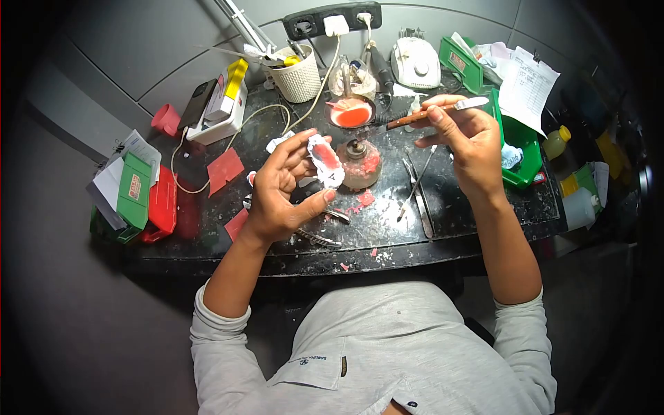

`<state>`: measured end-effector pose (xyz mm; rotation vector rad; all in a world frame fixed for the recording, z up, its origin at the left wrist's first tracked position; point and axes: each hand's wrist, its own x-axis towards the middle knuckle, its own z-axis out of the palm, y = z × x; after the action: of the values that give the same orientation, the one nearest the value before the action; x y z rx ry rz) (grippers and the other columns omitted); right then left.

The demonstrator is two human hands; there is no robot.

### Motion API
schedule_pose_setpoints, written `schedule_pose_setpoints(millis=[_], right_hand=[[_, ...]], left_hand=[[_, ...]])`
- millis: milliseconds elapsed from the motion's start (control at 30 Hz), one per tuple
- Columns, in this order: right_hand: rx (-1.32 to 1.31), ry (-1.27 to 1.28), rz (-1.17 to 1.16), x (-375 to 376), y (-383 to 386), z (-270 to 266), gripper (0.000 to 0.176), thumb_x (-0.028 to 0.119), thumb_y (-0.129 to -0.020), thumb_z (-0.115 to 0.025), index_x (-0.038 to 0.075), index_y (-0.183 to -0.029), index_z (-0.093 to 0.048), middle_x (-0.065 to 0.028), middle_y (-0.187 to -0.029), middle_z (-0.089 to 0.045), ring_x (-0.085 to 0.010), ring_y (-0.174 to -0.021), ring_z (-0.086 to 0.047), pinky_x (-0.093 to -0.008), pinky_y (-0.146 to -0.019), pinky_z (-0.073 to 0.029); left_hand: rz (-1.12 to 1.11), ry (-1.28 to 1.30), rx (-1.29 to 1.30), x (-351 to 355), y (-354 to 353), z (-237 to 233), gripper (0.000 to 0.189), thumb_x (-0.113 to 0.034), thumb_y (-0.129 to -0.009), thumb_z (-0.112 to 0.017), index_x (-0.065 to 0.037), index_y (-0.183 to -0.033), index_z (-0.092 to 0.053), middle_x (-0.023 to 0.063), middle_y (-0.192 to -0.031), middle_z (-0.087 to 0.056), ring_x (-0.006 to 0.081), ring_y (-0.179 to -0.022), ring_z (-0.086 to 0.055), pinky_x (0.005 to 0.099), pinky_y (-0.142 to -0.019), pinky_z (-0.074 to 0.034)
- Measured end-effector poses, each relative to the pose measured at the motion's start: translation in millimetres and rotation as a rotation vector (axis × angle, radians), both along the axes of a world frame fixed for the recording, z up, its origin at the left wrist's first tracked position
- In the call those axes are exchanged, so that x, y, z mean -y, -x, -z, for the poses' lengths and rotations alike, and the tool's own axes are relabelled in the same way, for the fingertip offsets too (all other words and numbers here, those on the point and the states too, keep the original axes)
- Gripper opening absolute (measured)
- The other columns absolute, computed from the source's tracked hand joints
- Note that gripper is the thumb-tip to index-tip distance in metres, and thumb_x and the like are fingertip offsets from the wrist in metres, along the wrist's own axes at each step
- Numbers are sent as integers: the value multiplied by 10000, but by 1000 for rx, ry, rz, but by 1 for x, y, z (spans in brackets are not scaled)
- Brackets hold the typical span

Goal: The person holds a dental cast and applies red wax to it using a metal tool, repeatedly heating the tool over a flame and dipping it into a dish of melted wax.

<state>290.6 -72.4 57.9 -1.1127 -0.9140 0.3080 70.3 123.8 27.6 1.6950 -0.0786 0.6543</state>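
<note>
My left hand (280, 183) is closed on a white plaster dental cast (326, 162) with pink wax on its surface, held between thumb and fingers. In my right hand (474, 142) is a wax knife (409, 119), its brown handle pointing left and its pale metal blade at upper right. Between the hands stands a spirit burner (360, 166) with pink wax on its glass. Above it is a round pan (351, 113) of red melted wax. Pink wax sheets (225, 171) lie left of my left hand.
A metal instrument (419, 200) and a thin tool (415, 183) lie below my right hand. Green bins (522, 162) with papers stand at right; red and green boxes (160, 207) at left. A woven pot (296, 77) and a white device (416, 63) line the back.
</note>
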Motion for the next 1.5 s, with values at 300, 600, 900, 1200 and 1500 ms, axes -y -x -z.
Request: schedule_pose_setpoints(millis=[300,600,900,1200,1500], right_hand=[[2,-5,7,-1,-2,3,175,102,-999,-674,-57,-1071,-687,-126,-1049,-714,-220,-924,-740,-314,-694,-640],[37,5,10,0,-1,3,198,135,-1005,-675,-33,-1110,-683,-120,-1033,-723,-212,-929,-739,-312,-699,-631],[-2,-21,-32,0,9,-5,154,71,-994,-672,-74,-1038,-698,-135,-992,-732,-215,-894,-744,-319,-680,-649],[18,-68,-248,-6,32,0,151,79,-999,-672,-48,-1080,-691,-113,-970,-732,-158,-870,-720,-287,-711,-631],[38,-63,-282,-6,36,0,148,60,-1000,-664,-54,-1092,-679,-125,-985,-736,-163,-878,-725,-290,-721,-630]], left_hand=[[34,89,-56,1,1,-7,781,-106,-849,-688,130,-1505,-335,321,-1398,-553,289,-1204,-642,394,-1042,-514],[130,231,-112,-9,3,-9,761,-336,-930,-539,160,-1480,-368,350,-1293,-607,293,-996,-714,382,-919,-568],[134,194,-121,-7,4,-12,773,-343,-906,-565,170,-1460,-398,356,-1274,-613,301,-998,-709,389,-930,-564],[135,171,-139,-1,3,-11,777,-325,-886,-598,176,-1451,-418,243,-1195,-653,292,-993,-706,389,-952,-541],[148,163,-128,-3,2,-9,769,-332,-898,-611,171,-1449,-425,241,-1184,-660,293,-986,-706,389,-945,-541]])
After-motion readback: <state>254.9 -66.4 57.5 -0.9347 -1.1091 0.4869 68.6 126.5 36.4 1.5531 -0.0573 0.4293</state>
